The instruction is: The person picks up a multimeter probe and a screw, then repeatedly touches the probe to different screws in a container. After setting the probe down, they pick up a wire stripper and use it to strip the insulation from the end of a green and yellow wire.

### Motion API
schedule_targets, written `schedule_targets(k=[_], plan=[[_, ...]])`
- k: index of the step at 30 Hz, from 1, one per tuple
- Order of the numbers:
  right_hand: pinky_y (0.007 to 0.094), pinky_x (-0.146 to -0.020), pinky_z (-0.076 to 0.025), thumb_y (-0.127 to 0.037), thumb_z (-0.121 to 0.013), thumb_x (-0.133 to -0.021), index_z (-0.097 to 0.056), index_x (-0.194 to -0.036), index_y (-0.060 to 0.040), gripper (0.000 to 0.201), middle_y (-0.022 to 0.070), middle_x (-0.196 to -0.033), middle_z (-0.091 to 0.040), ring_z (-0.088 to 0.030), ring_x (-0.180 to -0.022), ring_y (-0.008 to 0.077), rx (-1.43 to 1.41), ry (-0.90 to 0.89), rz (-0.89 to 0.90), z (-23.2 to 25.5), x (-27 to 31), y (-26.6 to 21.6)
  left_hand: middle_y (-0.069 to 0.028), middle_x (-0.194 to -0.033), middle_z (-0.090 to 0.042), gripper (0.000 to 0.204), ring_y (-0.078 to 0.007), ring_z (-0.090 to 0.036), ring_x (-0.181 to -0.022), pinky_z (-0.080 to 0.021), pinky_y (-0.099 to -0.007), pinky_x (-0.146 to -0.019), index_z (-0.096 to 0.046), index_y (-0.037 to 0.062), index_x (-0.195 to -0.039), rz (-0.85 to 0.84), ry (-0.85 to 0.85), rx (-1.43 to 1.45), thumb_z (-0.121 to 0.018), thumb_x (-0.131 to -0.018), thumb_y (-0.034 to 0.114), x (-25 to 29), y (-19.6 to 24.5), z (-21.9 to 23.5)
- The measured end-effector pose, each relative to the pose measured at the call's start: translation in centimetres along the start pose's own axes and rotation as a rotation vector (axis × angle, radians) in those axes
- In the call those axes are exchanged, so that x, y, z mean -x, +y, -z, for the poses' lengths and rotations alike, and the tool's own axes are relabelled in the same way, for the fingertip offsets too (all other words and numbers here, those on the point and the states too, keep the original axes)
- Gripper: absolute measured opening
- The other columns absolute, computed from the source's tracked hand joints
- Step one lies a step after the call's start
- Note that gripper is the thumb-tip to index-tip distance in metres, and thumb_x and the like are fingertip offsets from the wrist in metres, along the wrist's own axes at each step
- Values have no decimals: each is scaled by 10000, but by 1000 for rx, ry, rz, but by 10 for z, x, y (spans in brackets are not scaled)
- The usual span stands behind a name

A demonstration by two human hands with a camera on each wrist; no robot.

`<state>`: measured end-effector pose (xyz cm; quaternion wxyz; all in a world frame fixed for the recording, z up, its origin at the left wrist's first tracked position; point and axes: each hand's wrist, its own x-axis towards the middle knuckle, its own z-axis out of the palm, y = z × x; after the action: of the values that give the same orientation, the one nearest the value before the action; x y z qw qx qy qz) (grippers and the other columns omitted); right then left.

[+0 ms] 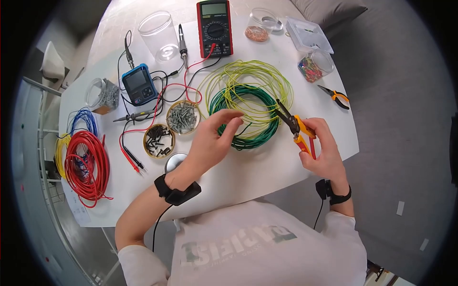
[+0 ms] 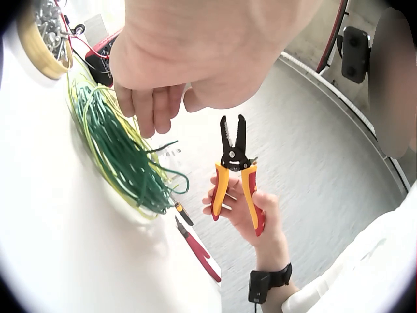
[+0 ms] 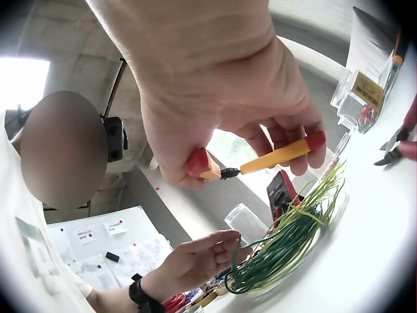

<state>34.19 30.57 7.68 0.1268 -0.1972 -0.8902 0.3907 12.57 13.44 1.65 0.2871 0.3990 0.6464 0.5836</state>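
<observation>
My right hand (image 1: 327, 150) (image 2: 244, 212) (image 3: 228, 98) grips wire strippers (image 1: 296, 129) (image 2: 232, 160) (image 3: 273, 158) by their yellow-and-red handles; the black jaws stand apart with nothing between them. Over the left part of a green wire coil (image 1: 274, 127) (image 2: 120, 150) (image 3: 277, 257) is my left hand (image 1: 210, 143) (image 2: 195, 52) (image 3: 199, 261), its fingers slightly bent and the thumb separate from the index finger. A loose green wire end sticks up near its fingertips; no grip on it shows. Yellow-green wire (image 1: 229, 71) lies looped around and behind the green coil.
Behind the coils lies a red multimeter (image 1: 215, 31). Left of them are tins of screws (image 1: 182, 117) and black pieces (image 1: 159, 141), a blue device (image 1: 139, 85) and a red wire coil (image 1: 87, 164). Orange-handled pliers (image 1: 335, 97) and a jar (image 1: 316, 66) are at the right.
</observation>
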Motion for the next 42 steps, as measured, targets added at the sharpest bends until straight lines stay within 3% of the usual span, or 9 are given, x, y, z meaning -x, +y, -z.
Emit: schedule_targets(k=[4, 10, 12, 14, 21, 29, 31, 38, 42], plan=[[337, -926, -452, -99, -672, -607, -489, -1204, 17, 635, 162, -1114, -484, -546, -1024, 286, 91, 15, 106, -6, -3, -10, -95, -988, -667, 232, -133, -621, -975, -448, -251, -863, -588, -17, -1153, 37, 67, 66, -536, -972, 119, 0, 10, 17], [371, -842, -469, -162, -741, -575, -497, -1213, 2, 703, 161, -1114, -476, -528, -988, 314, 316, 104, 234, -16, -10, -15, -123, -1101, -640, 429, -205, -631, -1040, -474, -311, -922, -526, -25, -1271, 118, -68, 271, -398, -1027, 304, 7, 36, 26], [378, -832, -464, -174, -755, -565, -495, -1217, -3, 722, 158, -1113, -476, -519, -990, 315, 387, 140, 268, -19, -15, -17, -137, -1106, -643, 452, -230, -625, -1082, -481, -327, -929, -485, -32, -1316, 303, -126, 517, -405, -1024, 305, 11, 43, 22], [386, -842, -447, -185, -769, -550, -492, -1221, -9, 747, 154, -1116, -475, -503, -1004, 311, 464, 170, 327, -21, -19, -19, -153, -1133, -637, 476, -245, -617, -1109, -487, -330, -932, -441, -40, -1348, 352, -183, 543, -427, -1015, 300, 13, 47, 20], [390, -849, -441, -186, -774, -554, -493, -1220, -4, 745, 157, -1115, -474, -501, -1007, 316, 422, 165, 357, -29, -24, -26, -142, -1315, -542, 506, -192, -549, -1191, -461, -329, -997, -424, 6, -1357, 497, -247, 768, -625, -896, 68, 20, 46, 6], [392, -871, -454, -207, -787, -574, -490, -1226, 7, 748, 166, -1123, -472, -509, -1022, 326, 283, 129, 348, -43, -25, -30, -139, -1383, -486, 553, -223, -480, -1273, -417, -356, -1042, -392, -2, -1378, 479, -296, 793, -624, -876, 8, 30, 45, -12], [392, -878, -453, -216, -790, -580, -489, -1228, 7, 749, 169, -1127, -472, -509, -1029, 329, 251, 97, 344, -47, -25, -30, -127, -1355, -502, 544, -207, -492, -1251, -450, -328, -1014, -408, -13, -1365, 393, -251, 813, -644, -874, 0, 34, 40, -18], [408, -912, -440, -260, -791, -615, -474, -1245, 27, 762, 179, -1149, -475, -504, -1056, 342, 166, 18, 327, -56, -22, -28, -154, -1292, -525, 594, -231, -566, -1164, -498, -360, -968, -346, -9, -1388, 430, -227, 751, -639, -872, -26, 38, 33, -19], [415, -940, -421, -267, -784, -636, -423, -1307, 49, 825, 190, -1188, -474, -497, -1079, 354, 135, -82, 355, -48, -22, -33, -126, -1231, -526, 678, -219, -591, -1114, -533, -323, -927, -307, 22, -1398, 364, -223, 757, -672, -832, -58, 42, 28, -22]])
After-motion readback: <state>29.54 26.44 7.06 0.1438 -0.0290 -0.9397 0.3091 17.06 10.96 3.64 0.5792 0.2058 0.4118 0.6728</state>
